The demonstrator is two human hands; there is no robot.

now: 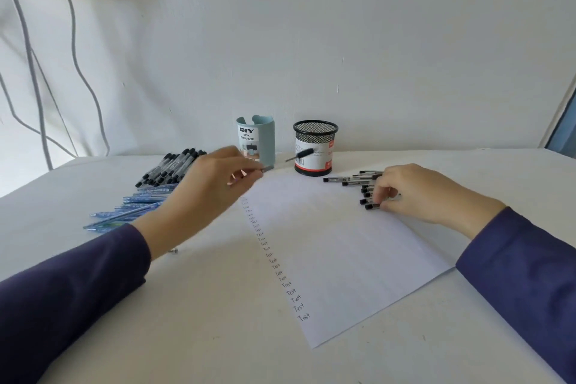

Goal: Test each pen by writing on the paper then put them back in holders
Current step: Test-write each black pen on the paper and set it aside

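Well, my left hand (215, 190) is blurred, but its fingers are curled and pinch a slim pen (267, 169), whose grey end sticks out just past my fingertips. Just beyond that end stands the blue holder (258, 140). To its right is the mesh holder (315, 146), with one dark pen (300, 154) at its left side; I cannot tell whether they touch. To the left of that hand lie a heap of black-capped pens (171, 167) and, nearer me, a fan of blue pens (134, 207).

My right hand (417, 193) rests on the table (187, 305) over a second cluster of clear pens (355, 178). Its thumb and fingers are bent round the nearest pen (372, 206), whose black cap shows just left of my fingertips.

Between my two hands lies the paper (343, 243), tilted, with a column of "Test" written down its left edge, starting just below my left fingertips. Two cables (73, 40) hang down the wall beyond my left hand.
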